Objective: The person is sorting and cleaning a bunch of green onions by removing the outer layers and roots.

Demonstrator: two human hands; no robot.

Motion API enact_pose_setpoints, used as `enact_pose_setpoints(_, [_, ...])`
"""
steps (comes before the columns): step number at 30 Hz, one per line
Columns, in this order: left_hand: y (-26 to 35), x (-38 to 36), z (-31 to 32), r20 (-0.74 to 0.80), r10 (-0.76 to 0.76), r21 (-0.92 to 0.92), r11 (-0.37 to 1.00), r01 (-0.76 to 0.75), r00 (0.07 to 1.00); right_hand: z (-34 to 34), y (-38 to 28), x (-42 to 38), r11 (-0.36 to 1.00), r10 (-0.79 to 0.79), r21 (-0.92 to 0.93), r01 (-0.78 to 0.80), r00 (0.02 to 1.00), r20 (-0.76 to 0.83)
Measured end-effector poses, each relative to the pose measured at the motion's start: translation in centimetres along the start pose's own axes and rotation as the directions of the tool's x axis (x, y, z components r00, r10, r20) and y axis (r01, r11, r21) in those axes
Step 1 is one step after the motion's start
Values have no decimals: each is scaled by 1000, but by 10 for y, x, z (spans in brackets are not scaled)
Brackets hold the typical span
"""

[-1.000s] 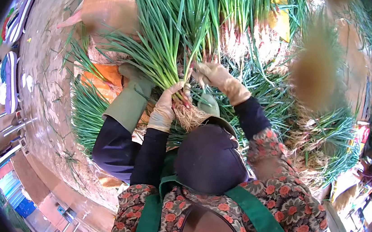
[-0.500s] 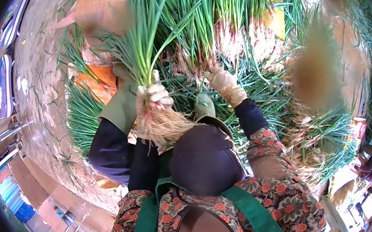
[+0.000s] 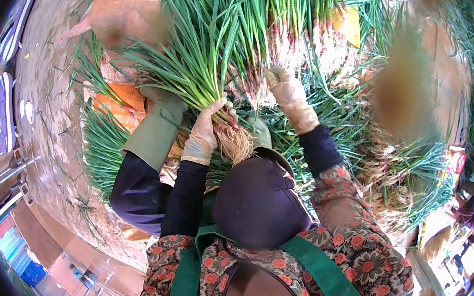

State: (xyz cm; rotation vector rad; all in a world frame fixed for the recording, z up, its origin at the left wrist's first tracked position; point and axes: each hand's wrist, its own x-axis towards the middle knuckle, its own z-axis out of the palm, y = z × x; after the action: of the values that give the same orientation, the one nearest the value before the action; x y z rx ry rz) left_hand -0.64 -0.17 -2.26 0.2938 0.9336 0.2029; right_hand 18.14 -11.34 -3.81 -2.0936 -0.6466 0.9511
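Observation:
My left hand (image 3: 207,127), in a pale glove, grips a bunch of spring onions (image 3: 200,83) just above the roots. Their pale roots (image 3: 234,142) hang toward my knee and the leaves fan up and left. My right hand (image 3: 287,95), also gloved, has its fingers pinched together at the root end of a heap of spring onions (image 3: 288,15). What sits between those fingertips is too small to make out. Loose green leaves (image 3: 315,121) lie under and around my right hand.
My green rubber boots (image 3: 155,131) stand among the onions. An orange-brown block-like thing (image 3: 127,6) is at upper left, a yellow sheet (image 3: 348,22) at the top. More spring onions (image 3: 100,154) lie at left and right. Another person (image 3: 473,204) is at far right.
My left hand has moved up and right with the bunch, which now leans left, its roots drawn closer to the heap. My right hand has shifted slightly upward.

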Motion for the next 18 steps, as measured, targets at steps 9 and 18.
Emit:
enact_pose_setpoints(9, [11, -14, 2, 92, 113, 67, 991, -119, 989, 34, -5, -21, 746, -295, -537, 394, 918, 264])
enact_pose_setpoints(18, [-6, 2, 7, 48, 67, 123, 990, -73, 997, 28, 29, 3, 949, -185, 280, 146, 976, 116])
